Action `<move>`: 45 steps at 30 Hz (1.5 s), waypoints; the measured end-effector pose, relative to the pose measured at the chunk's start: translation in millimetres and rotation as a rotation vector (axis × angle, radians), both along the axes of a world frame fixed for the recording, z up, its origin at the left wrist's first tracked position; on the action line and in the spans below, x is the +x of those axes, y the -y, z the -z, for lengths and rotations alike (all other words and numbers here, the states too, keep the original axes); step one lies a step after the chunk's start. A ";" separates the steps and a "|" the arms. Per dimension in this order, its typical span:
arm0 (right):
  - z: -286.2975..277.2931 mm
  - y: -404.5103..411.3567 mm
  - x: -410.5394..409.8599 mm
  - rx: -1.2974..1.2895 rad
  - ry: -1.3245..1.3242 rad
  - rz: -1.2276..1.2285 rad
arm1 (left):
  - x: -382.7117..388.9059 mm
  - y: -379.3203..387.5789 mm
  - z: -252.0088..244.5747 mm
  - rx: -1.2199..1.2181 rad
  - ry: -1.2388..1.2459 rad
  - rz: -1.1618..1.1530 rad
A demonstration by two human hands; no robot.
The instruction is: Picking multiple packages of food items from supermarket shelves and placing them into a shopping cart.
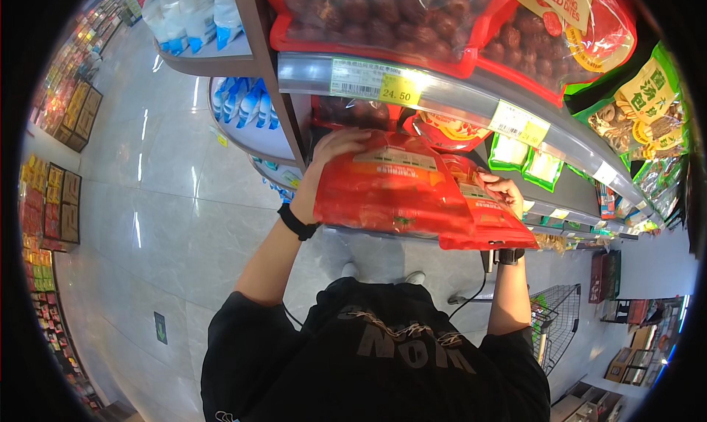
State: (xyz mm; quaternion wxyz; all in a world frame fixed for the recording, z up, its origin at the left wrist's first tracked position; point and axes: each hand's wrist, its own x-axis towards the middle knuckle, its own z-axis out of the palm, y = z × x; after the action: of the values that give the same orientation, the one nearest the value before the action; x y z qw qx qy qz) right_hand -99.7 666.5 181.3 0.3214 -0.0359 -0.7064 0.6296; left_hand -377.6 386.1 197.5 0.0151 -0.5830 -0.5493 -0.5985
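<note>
Two red plastic food bags are between my hands, in front of a store shelf. My left hand (337,151) lies along the left side and top edge of the larger red bag (386,187), fingers spread over its far corner. With thumb and fingers, my right hand (504,191) grips the edge of the smaller red bag (489,217), which partly lies behind the larger one. Behind them, on the lower shelf, sit a bag of dates (353,112) and another red bag (450,129). What each bag contains is hidden by its red printed back.
Above runs a metal shelf edge (469,99) with price tags, holding large bags of red dates (381,19). Green-edged bags (525,157) stand right. A rounded end shelf (215,63) juts out at left. A wire shopping cart (558,322) stands behind at right on the tiled floor (165,245).
</note>
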 end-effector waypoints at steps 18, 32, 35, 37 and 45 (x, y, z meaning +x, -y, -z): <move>-32.6 14.9 70.9 0.156 -0.273 -0.081 | 47.2 14.3 -3.4 0.158 -0.086 -0.058; -27.4 42.0 216.7 -0.311 0.255 0.413 | 221.0 27.1 -13.0 -0.311 1.042 0.041; -26.2 36.5 250.3 -0.310 0.285 0.262 | 244.5 19.1 8.2 -0.340 1.115 0.048; -16.9 30.1 275.4 -0.259 0.391 0.204 | 263.0 8.1 12.6 -0.391 1.156 0.064; -17.4 25.1 347.0 -0.449 0.304 0.151 | 353.7 -16.6 -2.6 -0.478 1.155 0.106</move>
State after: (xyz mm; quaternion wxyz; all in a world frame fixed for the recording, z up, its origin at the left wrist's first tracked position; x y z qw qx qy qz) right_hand 247.4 641.4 198.7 0.2417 -0.2529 -0.5846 0.7320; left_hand -23.9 402.7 200.1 -0.4446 -0.1793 -0.5579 -0.6774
